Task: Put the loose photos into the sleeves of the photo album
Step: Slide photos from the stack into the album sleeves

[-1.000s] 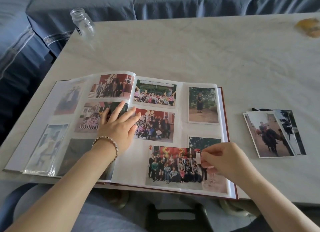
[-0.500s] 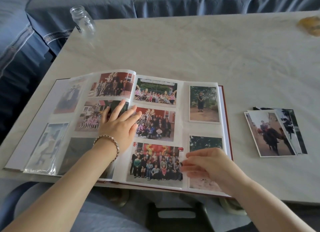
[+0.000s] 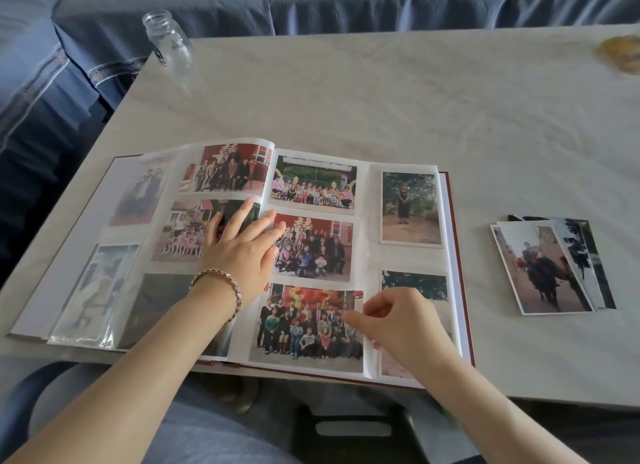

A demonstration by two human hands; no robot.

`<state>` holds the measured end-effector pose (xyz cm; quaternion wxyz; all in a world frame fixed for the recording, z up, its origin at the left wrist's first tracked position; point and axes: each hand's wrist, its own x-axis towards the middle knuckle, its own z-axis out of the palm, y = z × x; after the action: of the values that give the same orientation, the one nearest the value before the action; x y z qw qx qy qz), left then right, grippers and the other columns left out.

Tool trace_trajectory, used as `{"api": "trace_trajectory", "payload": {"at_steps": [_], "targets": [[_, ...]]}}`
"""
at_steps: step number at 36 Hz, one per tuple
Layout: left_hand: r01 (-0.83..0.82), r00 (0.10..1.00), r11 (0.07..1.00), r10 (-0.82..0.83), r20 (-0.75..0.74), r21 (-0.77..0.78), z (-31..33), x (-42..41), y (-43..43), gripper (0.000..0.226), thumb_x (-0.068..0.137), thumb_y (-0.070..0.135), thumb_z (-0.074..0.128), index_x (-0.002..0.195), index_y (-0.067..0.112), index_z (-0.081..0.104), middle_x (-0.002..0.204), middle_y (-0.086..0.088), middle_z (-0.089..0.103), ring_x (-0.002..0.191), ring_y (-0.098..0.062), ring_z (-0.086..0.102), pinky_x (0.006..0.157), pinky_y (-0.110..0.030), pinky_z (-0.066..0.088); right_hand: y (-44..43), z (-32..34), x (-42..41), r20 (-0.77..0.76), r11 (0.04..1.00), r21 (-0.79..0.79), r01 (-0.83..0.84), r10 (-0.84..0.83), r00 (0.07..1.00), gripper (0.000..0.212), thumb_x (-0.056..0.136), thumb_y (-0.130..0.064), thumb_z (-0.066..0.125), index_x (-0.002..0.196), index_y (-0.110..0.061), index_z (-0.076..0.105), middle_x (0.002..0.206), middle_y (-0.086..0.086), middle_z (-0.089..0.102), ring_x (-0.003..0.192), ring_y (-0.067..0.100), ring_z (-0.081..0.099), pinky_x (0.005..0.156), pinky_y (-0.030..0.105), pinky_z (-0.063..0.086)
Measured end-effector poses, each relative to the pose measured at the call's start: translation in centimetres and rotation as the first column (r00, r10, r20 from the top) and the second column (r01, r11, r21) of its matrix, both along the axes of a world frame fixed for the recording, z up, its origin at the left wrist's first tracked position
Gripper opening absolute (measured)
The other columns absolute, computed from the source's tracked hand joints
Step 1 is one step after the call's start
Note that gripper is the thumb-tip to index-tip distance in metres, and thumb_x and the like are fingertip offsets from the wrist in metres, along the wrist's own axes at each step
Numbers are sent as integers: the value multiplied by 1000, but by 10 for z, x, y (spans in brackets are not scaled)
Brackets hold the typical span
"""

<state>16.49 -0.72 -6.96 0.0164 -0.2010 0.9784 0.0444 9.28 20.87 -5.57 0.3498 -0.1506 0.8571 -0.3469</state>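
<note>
Left to right across the tabletop:

- The glass jar stands at 11 o'clock.
- The photo album lies open at 6 o'clock. Glare on its left page leaves those prints faint.
- Your left hand lies flat by the spine, grip apart and fingers straight. It covers part of one print.
- The group photo lies in the lowest slot of the right page. You cannot tell whether it is under the film.
- Your right hand curls at that photo's 3 o'clock edge. You cannot tell whether the grip pinches or only touches the edge. The hand hides most of the print behind it.
- The loose photos are stacked at the album's 3 o'clock. Only the top one shows whole.
</note>
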Motion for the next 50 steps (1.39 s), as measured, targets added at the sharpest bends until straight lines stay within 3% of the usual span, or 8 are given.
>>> {"api": "trace_trajectory", "payload": {"at_steps": [4, 7, 11, 16, 24, 37, 44, 50], "targets": [[-3, 1000, 1000, 3, -15, 12, -1, 0, 0, 54, 88, 37, 22, 133, 29, 51, 148, 10, 36, 144, -20, 12, 113, -49, 1, -2, -3, 1, -16, 999, 8, 49, -49, 999, 19, 77, -30, 75, 66, -26, 59, 67, -6, 64, 60, 9, 62, 60, 21, 54], [3, 1000, 1000, -3, -24, 11, -1, 0, 0, 53, 88, 36, 25, 132, 28, 53, 146, 9, 38, 143, -22, 15, 112, -51, 4, -1, -6, 3, -16, 993, -1, 115, -115, 993, 18, 74, -28, 78, 84, -22, 63, 72, -4, 66, 65, 10, 64, 65, 25, 56], [7, 999, 1000, -7, -38, 14, -1, 0, 0, 51, 88, 35, 27, 130, 27, 55, 145, 8, 41, 143, -23, 18, 112, -52, 6, -1, -8, 6, -46, 991, -34, 128, -129, 991, 37, 78, -24, 75, 112, -18, 64, 76, -6, 68, 69, 6, 63, 63, 16, 49], [2, 999, 1000, -2, -33, 21, -1, 0, 0, 53, 88, 35, 25, 131, 28, 54, 146, 9, 39, 143, -22, 16, 112, -51, 4, 1, -7, 5, -41, 993, -74, 91, -94, 995, 41, 83, -18, 69, 122, -16, 60, 73, -8, 68, 67, 3, 63, 60, 9, 46], [3, 999, 1000, -2, -33, 18, 0, 0, 0, 53, 88, 35, 24, 131, 28, 53, 146, 8, 39, 143, -23, 16, 112, -51, 4, 3, -9, 9, -71, 984, -82, 155, -161, 984, 23, 80, -19, 72, 103, -15, 70, 80, -8, 65, 75, 4, 63, 71, 18, 53], [0, 1000, 1000, 0, -15, 12, 0, 0, 0, 54, 88, 36, 22, 134, 29, 50, 148, 10, 35, 144, -21, 12, 112, -48, 1, -3, -8, 12, -94, 984, -56, 167, -172, 981, 14, 76, -33, 74, 76, -26, 62, 72, -14, 61, 64, 4, 58, 57, 13, 46], [-5, 1000, 1000, 5, -2, 6, 1, -1, 1, 56, 87, 37, 20, 134, 30, 49, 148, 11, 35, 144, -20, 11, 113, -48, 1, -4, -6, 9, -48, 993, 0, 121, -121, 992, 11, 79, -31, 72, 77, -23, 65, 69, -12, 61, 61, 5, 58, 54, 13, 45], [-7, 1000, 1000, 7, 7, 7, 2, -1, 2, 57, 87, 38, 18, 137, 31, 46, 149, 12, 31, 145, -18, 7, 113, -46, -2, -6, -2, 14, -177, 995, 88, 37, -21, 984, 7, 88, -28, 62, 83, -24, 59, 77, -11, 56, 67, 4, 55, 56, 9, 43]]}}
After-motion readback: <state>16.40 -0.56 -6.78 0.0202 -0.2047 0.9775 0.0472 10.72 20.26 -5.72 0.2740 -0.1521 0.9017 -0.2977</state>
